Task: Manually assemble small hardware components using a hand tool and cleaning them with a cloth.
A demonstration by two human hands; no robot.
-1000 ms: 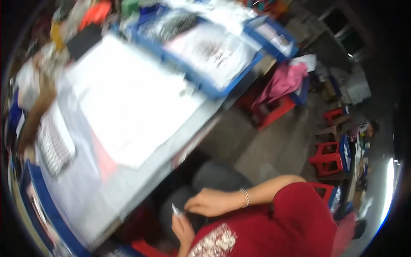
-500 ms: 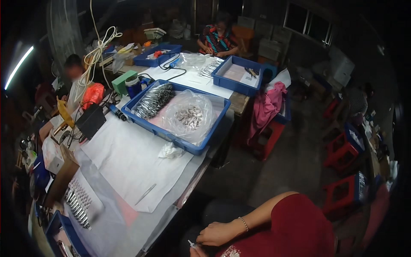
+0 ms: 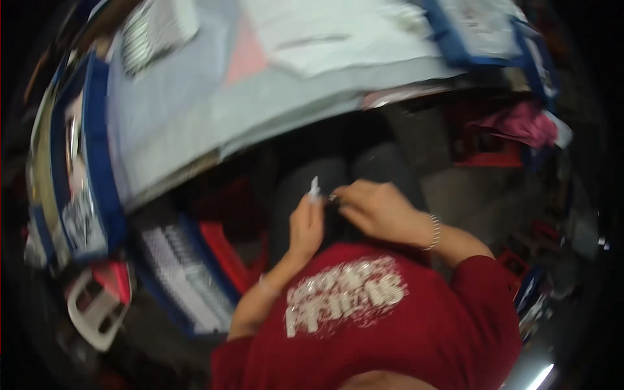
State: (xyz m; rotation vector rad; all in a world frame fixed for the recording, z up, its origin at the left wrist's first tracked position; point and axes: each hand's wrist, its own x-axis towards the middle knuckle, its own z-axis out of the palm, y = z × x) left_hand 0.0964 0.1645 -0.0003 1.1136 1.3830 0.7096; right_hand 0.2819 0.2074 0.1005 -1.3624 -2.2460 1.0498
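Observation:
Above my dark-trousered lap, my left hand (image 3: 306, 226) is closed round a small white nozzle-like piece (image 3: 315, 188), whose narrow tip points up past the fingers. My right hand (image 3: 383, 209), with a bracelet at the wrist, is just to its right. Its thumb and fingers are pinched together at a small shiny bit (image 3: 334, 198), too small and blurred to name. A little gap lies between the two hands. Both are between my red shirt and the table edge.
The covered table (image 3: 175, 140) spans ahead, with a thin pen-like tool (image 3: 312, 41) and rows of metal pieces (image 3: 146, 32) on it. Blue trays (image 3: 107, 156) stand at left. Below the table, a blue crate (image 3: 188, 273) sits beside a red stool (image 3: 224, 253). Pink cloth (image 3: 517, 125) hangs at right.
The view has swung down and toward my lap. Both hands now show fully in the middle, where before they were at the lower edge. The white piece is still in my left hand.

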